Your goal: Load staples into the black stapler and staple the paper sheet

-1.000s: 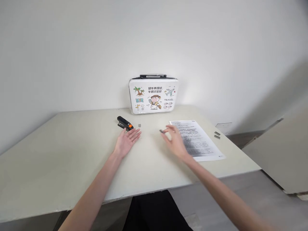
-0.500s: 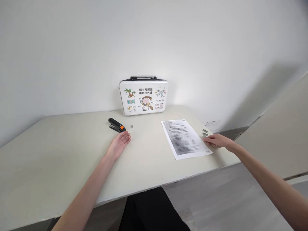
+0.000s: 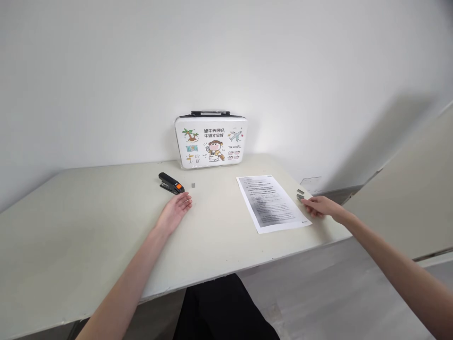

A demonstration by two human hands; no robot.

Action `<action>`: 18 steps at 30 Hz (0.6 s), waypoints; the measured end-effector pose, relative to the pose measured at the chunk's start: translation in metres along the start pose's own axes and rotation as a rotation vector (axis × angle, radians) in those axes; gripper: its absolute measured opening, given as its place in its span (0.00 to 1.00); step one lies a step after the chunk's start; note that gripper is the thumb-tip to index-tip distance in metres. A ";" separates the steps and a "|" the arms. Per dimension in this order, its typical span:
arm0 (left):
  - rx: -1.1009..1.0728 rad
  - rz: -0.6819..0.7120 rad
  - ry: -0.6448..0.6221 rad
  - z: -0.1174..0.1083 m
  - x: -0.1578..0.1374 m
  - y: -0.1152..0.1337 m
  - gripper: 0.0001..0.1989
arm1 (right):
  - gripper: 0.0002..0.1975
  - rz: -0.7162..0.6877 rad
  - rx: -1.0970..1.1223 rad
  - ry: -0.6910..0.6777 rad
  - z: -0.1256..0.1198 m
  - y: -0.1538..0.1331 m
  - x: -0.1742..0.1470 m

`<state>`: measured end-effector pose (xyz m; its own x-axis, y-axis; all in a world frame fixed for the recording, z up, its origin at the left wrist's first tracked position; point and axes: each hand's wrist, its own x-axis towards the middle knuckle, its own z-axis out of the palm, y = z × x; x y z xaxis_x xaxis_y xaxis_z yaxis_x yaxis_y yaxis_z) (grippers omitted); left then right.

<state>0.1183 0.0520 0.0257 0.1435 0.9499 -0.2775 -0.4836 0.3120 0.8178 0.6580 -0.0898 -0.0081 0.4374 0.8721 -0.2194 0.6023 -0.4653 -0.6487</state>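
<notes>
1. Head view, right side: the right hand (image 3: 320,206) is at the grey strips (image 3: 300,191), which lie on the desk (image 3: 212,236) near its far right edge, just beside the printed sheet (image 3: 272,200); its fingers are drawn together close to the nearest strip, and I cannot tell whether one is pinched between them.
2. Head view, left side: the left hand (image 3: 175,212) is palm up, loosely open, with nothing seen in it; its fingertips are at one end of the black stapler (image 3: 170,182), touching or just beside, I cannot tell which; a small grey piece (image 3: 193,185) lies near them.
3. Head view, handling: strips this thin are probably best taken one at a time by their long sides, with thumb and forefinger tips and a light squeeze; too hard a pinch might snap one, a sideways push might send it off the edge, and a low wrist might drag the sheet.
</notes>
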 end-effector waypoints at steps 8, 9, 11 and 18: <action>0.071 0.036 -0.029 -0.001 -0.003 -0.002 0.05 | 0.21 -0.127 -0.090 0.353 0.046 0.001 -0.054; 0.087 0.047 -0.038 -0.001 -0.003 -0.002 0.04 | 0.20 -0.143 -0.087 0.365 0.049 0.002 -0.059; 0.130 0.077 -0.060 -0.001 -0.003 -0.003 0.04 | 0.20 -0.181 -0.075 0.389 0.053 0.005 -0.066; 0.430 0.240 -0.166 -0.001 -0.009 -0.011 0.23 | 0.23 -0.304 -0.046 0.557 0.063 0.015 -0.067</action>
<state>0.1217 0.0397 0.0192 0.2244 0.9745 -0.0017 -0.1264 0.0309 0.9915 0.5958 -0.1458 -0.0491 0.5163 0.7626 0.3897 0.7769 -0.2257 -0.5877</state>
